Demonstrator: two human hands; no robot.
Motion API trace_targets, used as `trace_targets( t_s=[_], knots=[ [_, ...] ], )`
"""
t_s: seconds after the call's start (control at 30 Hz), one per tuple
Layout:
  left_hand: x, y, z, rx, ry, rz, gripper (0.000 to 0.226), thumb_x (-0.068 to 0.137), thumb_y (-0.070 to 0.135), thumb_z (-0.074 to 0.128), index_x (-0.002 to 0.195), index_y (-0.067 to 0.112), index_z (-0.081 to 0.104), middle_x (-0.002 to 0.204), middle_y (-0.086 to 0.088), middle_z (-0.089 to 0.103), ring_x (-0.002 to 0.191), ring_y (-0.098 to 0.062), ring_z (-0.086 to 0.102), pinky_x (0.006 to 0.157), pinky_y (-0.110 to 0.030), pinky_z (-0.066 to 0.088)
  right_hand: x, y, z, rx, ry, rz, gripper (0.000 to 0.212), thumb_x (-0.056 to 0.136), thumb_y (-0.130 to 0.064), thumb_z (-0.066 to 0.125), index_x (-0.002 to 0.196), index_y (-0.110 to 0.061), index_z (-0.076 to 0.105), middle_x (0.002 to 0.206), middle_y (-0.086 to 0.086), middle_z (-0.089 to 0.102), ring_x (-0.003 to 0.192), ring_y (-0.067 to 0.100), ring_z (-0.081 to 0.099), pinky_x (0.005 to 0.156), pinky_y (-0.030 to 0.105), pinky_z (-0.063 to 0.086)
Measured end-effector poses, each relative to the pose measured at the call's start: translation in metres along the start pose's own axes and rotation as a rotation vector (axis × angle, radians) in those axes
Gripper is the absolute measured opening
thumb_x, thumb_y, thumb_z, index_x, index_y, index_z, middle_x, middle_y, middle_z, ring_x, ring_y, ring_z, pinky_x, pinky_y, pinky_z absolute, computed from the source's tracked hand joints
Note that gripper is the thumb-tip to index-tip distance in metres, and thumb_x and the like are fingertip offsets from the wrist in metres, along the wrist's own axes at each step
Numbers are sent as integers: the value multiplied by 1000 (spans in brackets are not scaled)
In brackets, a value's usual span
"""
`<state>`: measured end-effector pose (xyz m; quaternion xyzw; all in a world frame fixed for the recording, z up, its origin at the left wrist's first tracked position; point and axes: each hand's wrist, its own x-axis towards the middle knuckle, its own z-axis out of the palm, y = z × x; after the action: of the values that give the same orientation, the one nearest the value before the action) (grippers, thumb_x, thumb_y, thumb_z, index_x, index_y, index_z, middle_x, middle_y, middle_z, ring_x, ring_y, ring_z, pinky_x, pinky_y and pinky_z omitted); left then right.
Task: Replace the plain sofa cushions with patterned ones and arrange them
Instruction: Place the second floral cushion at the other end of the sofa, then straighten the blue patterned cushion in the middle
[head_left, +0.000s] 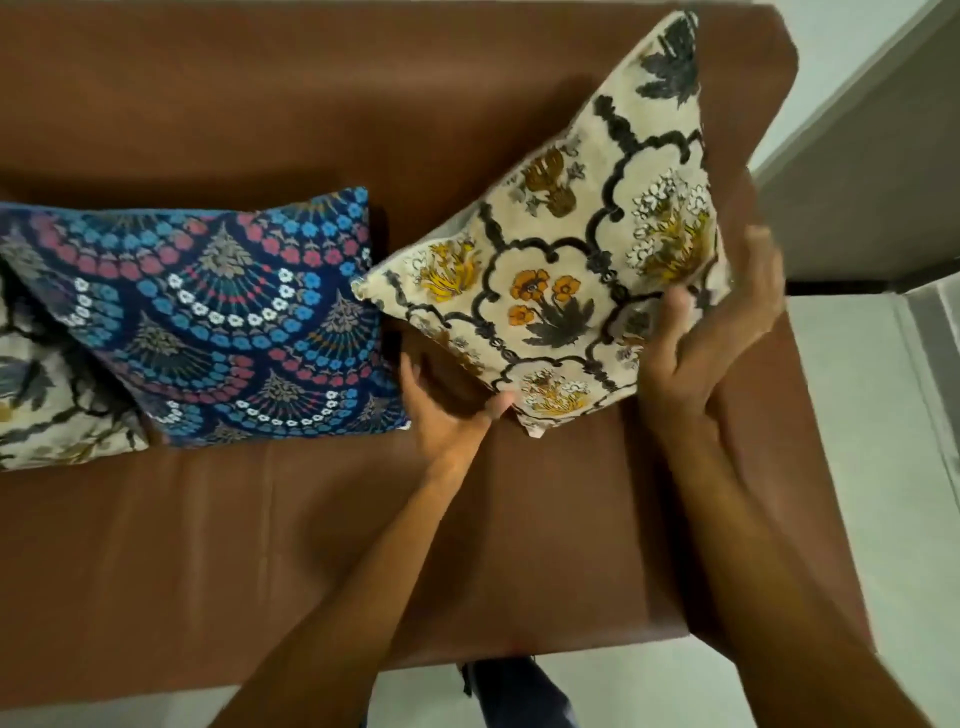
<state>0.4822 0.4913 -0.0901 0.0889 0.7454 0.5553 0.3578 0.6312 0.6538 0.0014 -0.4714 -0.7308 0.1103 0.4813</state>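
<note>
Both hands (457, 410) on cream floral cushion (566, 249); no legible writing.

Cream floral cushion (561, 270): black lattice print with orange and yellow flowers; tilted on one corner above the sofa (260, 545) seat, near its right end.
Blue cushion (223, 317): scalloped rows of blue, pink and white flowers; leaning against the sofa backrest, mid-seat.
Second cream cushion (47, 405): partly tucked under the blue one, at the sofa's left.

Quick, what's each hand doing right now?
Left hand: holding the cream cushion at its bottom corner.
Right hand: open, fingers spread against the cushion's right edge.
</note>
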Motion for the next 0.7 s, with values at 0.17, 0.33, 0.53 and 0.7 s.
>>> trace_targets(
  t_s=[0.17,0.33,0.53,0.7],
  knots=[
    [13,-14,-145,374,332,422,116,76,69,84,164,24,25,172,-1,22,162,-10,22,128,-46,34,-93,-79,46,198,-659,-196,27,111,-30,53,110,-11,72,107,6,73,103,25,65,92,55,53],
    [101,17,-296,367,251,147,148,57,54,98,169,20,7,176,-7,17,162,-19,22,132,-46,28,-134,-157,140,446,-1157,614,94,100,-54,66,171,-32,8,179,-4,20,163,20,23,130,39,27],
    [153,48,-353,120,-97,1,147,42,30,105,163,32,22,156,10,50,144,-12,50,119,-44,48,-151,-204,190,548,-816,730,84,102,-31,69,169,-28,17,174,1,34,161,27,36,129,60,38],
    [102,21,-388,-102,-79,-102,134,40,26,109,152,38,36,147,10,61,133,-13,61,102,-43,59,-149,-246,153,383,-686,499,80,95,-58,69,163,-29,37,160,-1,50,153,23,46,124,62,41]
  ],
)
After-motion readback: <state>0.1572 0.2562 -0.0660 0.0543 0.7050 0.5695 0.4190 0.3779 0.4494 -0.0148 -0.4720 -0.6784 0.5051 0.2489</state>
